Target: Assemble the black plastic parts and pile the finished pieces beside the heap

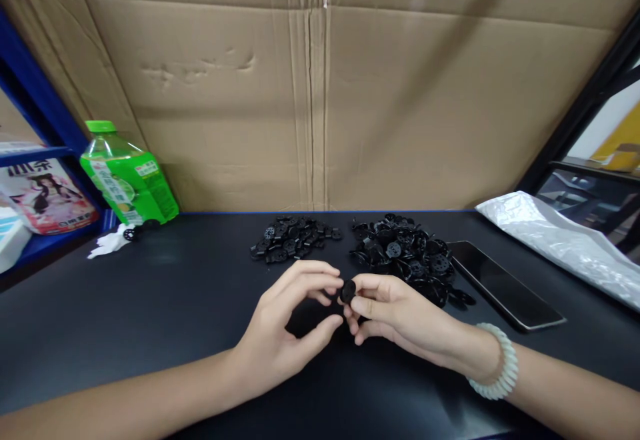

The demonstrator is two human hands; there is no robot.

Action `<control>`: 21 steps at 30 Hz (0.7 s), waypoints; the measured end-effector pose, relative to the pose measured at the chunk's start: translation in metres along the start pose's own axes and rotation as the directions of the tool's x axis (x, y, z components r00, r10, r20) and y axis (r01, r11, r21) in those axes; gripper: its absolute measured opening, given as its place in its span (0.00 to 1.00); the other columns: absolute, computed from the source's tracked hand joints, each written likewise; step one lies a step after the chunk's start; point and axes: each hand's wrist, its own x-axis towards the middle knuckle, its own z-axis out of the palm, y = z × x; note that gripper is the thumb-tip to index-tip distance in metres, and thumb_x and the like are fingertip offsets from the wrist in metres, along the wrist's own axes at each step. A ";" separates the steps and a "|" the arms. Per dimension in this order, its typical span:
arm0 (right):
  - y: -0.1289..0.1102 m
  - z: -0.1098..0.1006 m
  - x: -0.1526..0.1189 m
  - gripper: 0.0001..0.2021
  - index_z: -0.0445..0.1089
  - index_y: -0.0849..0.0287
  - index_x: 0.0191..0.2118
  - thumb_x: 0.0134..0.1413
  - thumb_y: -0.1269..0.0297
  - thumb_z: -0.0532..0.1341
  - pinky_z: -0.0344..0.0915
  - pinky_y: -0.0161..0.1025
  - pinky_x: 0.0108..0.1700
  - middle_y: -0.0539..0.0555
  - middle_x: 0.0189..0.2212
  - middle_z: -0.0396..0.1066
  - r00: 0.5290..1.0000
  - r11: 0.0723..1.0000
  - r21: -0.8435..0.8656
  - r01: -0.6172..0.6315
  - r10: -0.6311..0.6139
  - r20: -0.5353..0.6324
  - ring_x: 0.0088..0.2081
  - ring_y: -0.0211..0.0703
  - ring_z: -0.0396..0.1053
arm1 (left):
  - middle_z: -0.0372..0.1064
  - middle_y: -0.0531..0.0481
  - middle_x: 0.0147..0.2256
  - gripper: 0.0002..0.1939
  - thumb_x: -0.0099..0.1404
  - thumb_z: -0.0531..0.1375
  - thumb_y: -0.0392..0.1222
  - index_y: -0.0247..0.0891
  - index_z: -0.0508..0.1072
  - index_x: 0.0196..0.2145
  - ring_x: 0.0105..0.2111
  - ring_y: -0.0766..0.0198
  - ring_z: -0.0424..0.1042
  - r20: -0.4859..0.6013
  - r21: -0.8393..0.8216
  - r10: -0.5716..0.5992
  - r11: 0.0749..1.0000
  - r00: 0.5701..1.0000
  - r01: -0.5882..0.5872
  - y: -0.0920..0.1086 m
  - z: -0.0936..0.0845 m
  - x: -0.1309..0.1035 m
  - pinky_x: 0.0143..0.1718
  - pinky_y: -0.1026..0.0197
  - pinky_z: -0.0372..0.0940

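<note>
Between the thumb and fingers of my right hand [383,307] is a small round black plastic part [348,291], held above the dark table. My left hand [295,317] is curved beside it, thumb and fingers apart, with nothing seen in its grasp. Its fingertips come close to the part's left side; whether they touch it I cannot tell. Behind my left hand lies a pile of small black plastic pieces [290,239], some with perforated discs. A larger heap of black round parts [400,250] spreads behind my right hand, which hides some of its front edge.
A dark phone [505,283] lies right of the larger heap, near a silvery plastic bag [565,247]. Far left, a green bottle [133,177] stands by crumpled white tissue [110,241] and a blue shelf [50,203]. Cardboard [225,107] walls the table's [125,307] back edge.
</note>
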 end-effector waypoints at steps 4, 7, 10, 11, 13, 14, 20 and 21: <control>0.001 -0.001 0.000 0.10 0.71 0.65 0.35 0.56 0.61 0.64 0.64 0.34 0.32 0.51 0.28 0.66 0.999 1.000 -0.020 -0.008 0.009 0.051 0.29 0.33 0.65 | 0.73 0.47 0.44 0.18 0.61 0.63 0.29 0.41 0.73 0.48 0.43 0.60 0.74 0.092 -0.182 -0.159 0.968 0.983 0.173 -0.002 -0.001 0.003 0.45 0.60 0.71; 0.004 0.000 0.001 0.09 0.68 0.64 0.35 0.56 0.62 0.64 0.64 0.35 0.31 0.50 0.27 0.66 0.999 1.000 0.008 -0.014 0.014 0.035 0.28 0.34 0.66 | 0.75 0.47 0.40 0.13 0.59 0.65 0.29 0.40 0.77 0.42 0.43 0.59 0.74 0.095 -0.217 -0.135 0.964 0.986 0.153 -0.003 -0.002 0.005 0.47 0.58 0.69; 0.007 0.001 0.001 0.08 0.66 0.63 0.36 0.55 0.64 0.64 0.67 0.37 0.33 0.49 0.27 0.67 1.000 0.999 0.047 -0.020 0.020 -0.004 0.29 0.36 0.69 | 0.76 0.47 0.39 0.16 0.56 0.67 0.29 0.39 0.78 0.43 0.42 0.58 0.74 0.075 -0.223 -0.111 0.967 0.991 0.125 -0.004 0.000 0.005 0.46 0.58 0.69; 0.008 0.001 0.001 0.08 0.66 0.63 0.36 0.55 0.65 0.64 0.68 0.38 0.34 0.49 0.27 0.67 1.000 0.998 0.052 -0.021 0.021 -0.011 0.29 0.37 0.70 | 0.76 0.47 0.39 0.16 0.56 0.67 0.29 0.39 0.78 0.42 0.41 0.59 0.75 0.070 -0.220 -0.114 0.967 0.991 0.127 -0.004 0.000 0.005 0.45 0.59 0.69; 0.008 0.002 0.001 0.07 0.65 0.63 0.37 0.56 0.66 0.63 0.69 0.39 0.35 0.49 0.27 0.68 1.000 0.998 0.056 -0.023 0.023 -0.013 0.30 0.38 0.71 | 0.77 0.47 0.38 0.15 0.57 0.67 0.29 0.39 0.79 0.42 0.40 0.60 0.75 0.055 -0.208 -0.119 0.970 0.991 0.128 -0.004 0.001 0.004 0.43 0.60 0.70; 0.007 0.002 0.000 0.07 0.64 0.62 0.38 0.57 0.67 0.62 0.70 0.40 0.36 0.49 0.27 0.68 1.000 0.998 0.055 -0.029 0.029 -0.008 0.31 0.38 0.72 | 0.77 0.47 0.38 0.15 0.57 0.67 0.29 0.39 0.79 0.41 0.40 0.60 0.76 0.046 -0.201 -0.115 0.972 0.992 0.122 -0.004 0.001 0.003 0.43 0.61 0.70; -0.001 0.007 -0.004 0.17 0.61 0.60 0.49 0.53 0.75 0.59 0.67 0.47 0.47 0.52 0.33 0.71 0.994 0.996 0.067 -0.066 0.059 0.095 0.40 0.44 0.74 | 0.77 0.46 0.40 0.17 0.58 0.66 0.27 0.39 0.79 0.45 0.39 0.62 0.77 0.022 -0.115 -0.031 0.993 0.999 0.033 -0.002 0.000 0.000 0.42 0.66 0.71; -0.002 0.007 -0.005 0.18 0.61 0.60 0.51 0.53 0.75 0.59 0.67 0.47 0.47 0.52 0.35 0.71 0.990 0.996 0.063 -0.070 0.062 0.127 0.41 0.45 0.74 | 0.77 0.45 0.40 0.17 0.59 0.66 0.27 0.38 0.79 0.45 0.39 0.62 0.77 0.032 -0.109 -0.017 0.994 0.999 0.021 -0.002 0.000 0.000 0.41 0.66 0.71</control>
